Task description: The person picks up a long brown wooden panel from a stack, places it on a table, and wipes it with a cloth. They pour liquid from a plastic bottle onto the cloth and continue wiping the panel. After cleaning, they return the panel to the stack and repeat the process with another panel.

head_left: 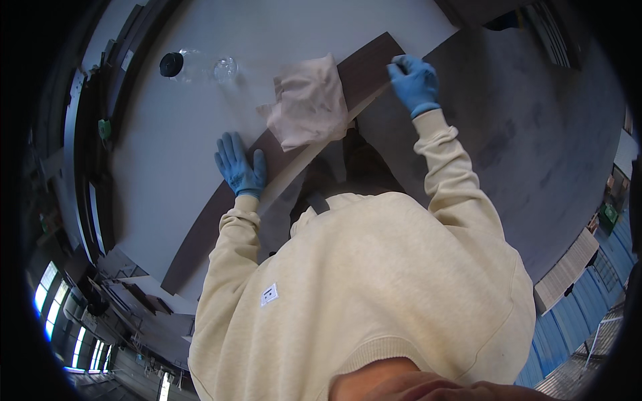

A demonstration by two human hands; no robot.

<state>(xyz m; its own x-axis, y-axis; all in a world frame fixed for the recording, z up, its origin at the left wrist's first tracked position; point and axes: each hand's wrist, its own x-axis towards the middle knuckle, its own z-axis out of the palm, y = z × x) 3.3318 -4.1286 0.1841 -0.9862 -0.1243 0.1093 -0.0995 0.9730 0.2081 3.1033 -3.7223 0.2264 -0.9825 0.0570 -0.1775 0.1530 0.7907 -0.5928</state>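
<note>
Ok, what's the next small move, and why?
Perhaps bring the blue-gloved right hand to the crumpled pale-pink cloth: it lies across the long dark-brown board, neither hand touches it, and the open blue-gloved left hand could likely steady the board.

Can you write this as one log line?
left hand: open, at brown board; right hand: curled, by board's end; pale cloth: crumpled on board; clear bottle: on white table

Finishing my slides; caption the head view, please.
Blue-gloved left hand and right hand at a dark board bearing a pale, crumpled cloth.
</note>
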